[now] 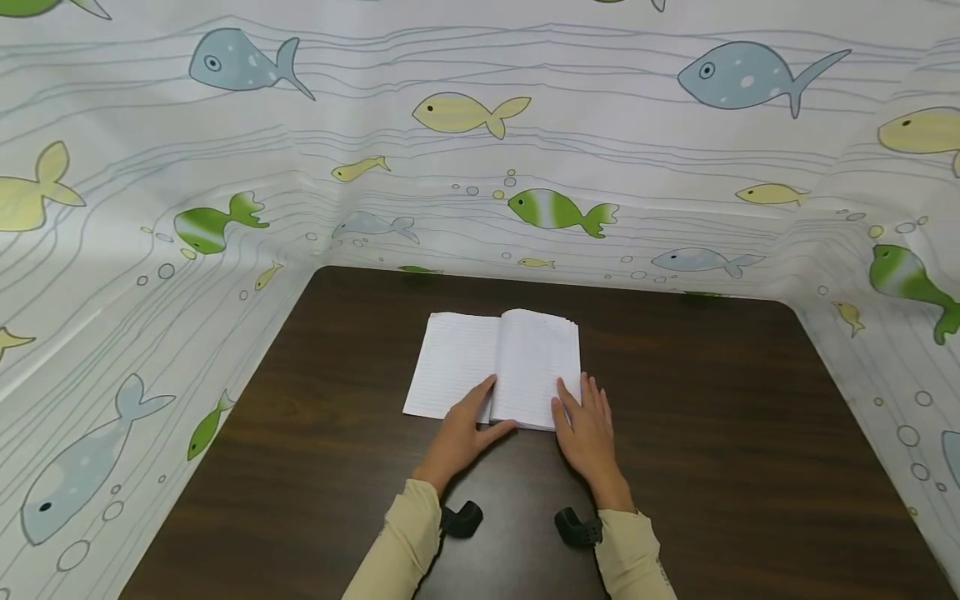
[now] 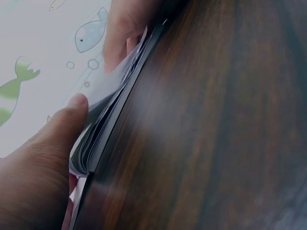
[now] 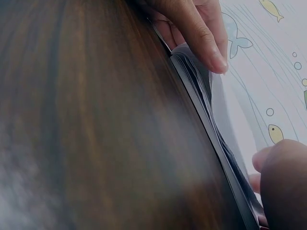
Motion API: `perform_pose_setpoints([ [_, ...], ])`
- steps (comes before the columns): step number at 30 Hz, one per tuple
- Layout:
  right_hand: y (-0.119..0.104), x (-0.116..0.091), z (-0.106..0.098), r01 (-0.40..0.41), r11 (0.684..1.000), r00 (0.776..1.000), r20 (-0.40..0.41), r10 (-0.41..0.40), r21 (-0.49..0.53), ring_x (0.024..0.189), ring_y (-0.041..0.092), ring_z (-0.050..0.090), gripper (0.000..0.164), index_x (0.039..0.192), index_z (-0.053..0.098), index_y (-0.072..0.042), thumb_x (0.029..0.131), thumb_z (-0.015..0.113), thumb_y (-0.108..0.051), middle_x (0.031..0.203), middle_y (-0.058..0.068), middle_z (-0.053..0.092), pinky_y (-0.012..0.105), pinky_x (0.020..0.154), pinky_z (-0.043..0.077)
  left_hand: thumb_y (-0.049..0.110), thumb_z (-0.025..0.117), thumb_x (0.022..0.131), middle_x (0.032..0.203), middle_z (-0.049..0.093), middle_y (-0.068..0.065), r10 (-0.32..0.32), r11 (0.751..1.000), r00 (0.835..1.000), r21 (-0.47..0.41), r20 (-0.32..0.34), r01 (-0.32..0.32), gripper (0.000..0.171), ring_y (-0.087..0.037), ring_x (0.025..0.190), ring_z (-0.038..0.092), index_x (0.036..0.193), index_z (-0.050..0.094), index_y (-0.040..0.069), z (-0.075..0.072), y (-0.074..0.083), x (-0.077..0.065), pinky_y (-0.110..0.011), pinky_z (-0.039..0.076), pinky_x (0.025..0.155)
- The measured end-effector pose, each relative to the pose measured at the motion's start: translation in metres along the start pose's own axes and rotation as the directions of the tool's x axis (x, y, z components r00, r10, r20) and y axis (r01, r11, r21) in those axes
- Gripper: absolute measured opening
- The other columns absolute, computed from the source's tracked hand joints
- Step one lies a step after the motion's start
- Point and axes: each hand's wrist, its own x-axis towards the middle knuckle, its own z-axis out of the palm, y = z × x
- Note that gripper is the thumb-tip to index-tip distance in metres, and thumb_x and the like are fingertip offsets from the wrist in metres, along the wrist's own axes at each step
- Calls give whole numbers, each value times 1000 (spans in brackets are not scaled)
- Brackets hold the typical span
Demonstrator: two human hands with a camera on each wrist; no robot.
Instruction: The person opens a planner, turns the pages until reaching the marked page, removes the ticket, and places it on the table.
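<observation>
An open notebook (image 1: 457,358) with white lined pages lies on the dark wooden table. My left hand (image 1: 459,435) rests at its lower middle, index finger along the fold and thumb (image 2: 72,112) over the near edge of the right-hand pages. At the lower right corner, my right hand (image 1: 588,437) lies with extended fingers touching the right page and its outer edge. Seen edge-on in the left wrist view, the page stack (image 2: 103,122) bulges near the spine. In the right wrist view the same pages (image 3: 204,96) rise slightly between both hands.
A fish-patterned white sheet (image 1: 465,217) surrounds the table (image 1: 712,400) at the back and both sides. Black wrist-worn devices sit at the left wrist (image 1: 461,520) and right wrist (image 1: 577,529), below beige sleeves (image 1: 401,533).
</observation>
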Motion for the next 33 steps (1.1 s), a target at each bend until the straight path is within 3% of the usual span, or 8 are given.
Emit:
perform_pose_setpoints([
  [12, -2, -2, -1, 21, 1000, 1000, 10, -21, -2, 155, 48, 15, 47, 148, 59, -11, 109, 49, -36, 164, 34, 23, 60, 125, 5, 27, 85, 88, 152, 52, -18, 54, 997, 998, -57, -19, -55, 81, -31, 140, 51, 153, 46, 1, -2, -5, 1, -47, 45, 113],
  [23, 2, -3, 2, 30, 999, 999, -14, -30, -11, 154, 49, 18, 45, 146, 61, -12, 109, 50, -35, 163, 34, 25, 61, 125, 7, 23, 87, 86, 149, 54, -16, 179, 982, 979, -48, -102, -184, 78, -31, 138, 52, 150, 48, 0, -2, -8, 2, -50, 44, 113],
  [28, 2, -4, 3, 33, 999, 999, -27, -33, -17, 153, 50, 19, 44, 145, 62, -12, 109, 51, -34, 162, 34, 27, 62, 124, 9, 21, 88, 85, 148, 55, -17, 189, 979, 976, -52, -106, -195, 78, -31, 137, 53, 149, 49, 0, -4, -11, 2, -50, 45, 113],
  [33, 0, -3, 2, 28, 1000, 999, -24, -29, -12, 154, 49, 19, 44, 146, 61, -12, 109, 51, -34, 163, 34, 26, 62, 124, 8, 20, 91, 81, 147, 56, -17, 136, 983, 986, -113, -100, -147, 81, -31, 135, 55, 148, 51, -1, -9, -15, 3, -47, 46, 112],
])
